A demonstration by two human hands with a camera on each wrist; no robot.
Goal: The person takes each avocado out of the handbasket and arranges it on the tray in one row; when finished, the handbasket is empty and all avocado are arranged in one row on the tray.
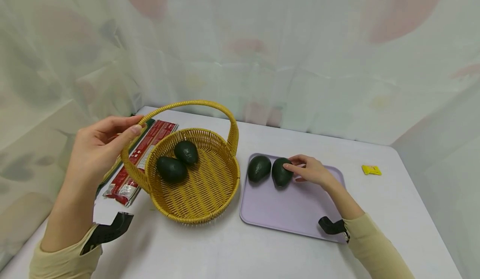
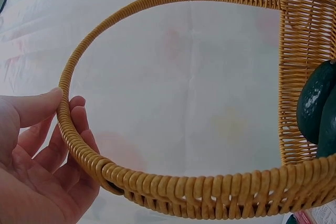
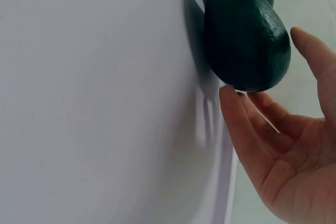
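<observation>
R avocado (image 1: 282,174), far part of lilac tray (image 1: 292,212), prob. firm, fairly heavy, a bit slippery; best held round widest part. R hand (image 1: 310,171) spread about it, no firm grip. L avocado (image 1: 259,169) just beside, so little finger room. L hand (image 1: 98,145) pinches basket handle (image 1: 202,103); red packs (image 1: 153,140) left, yellow packet (image 1: 371,170) right.

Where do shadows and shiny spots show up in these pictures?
Head view: faint glints on the avocados in the basket, a soft shadow on the table near the left sleeve; left wrist view: white glare on one of those avocados, at the right edge; right wrist view: the dimmest picture, with dark shadows on the tray beside the nearer avocado.
</observation>
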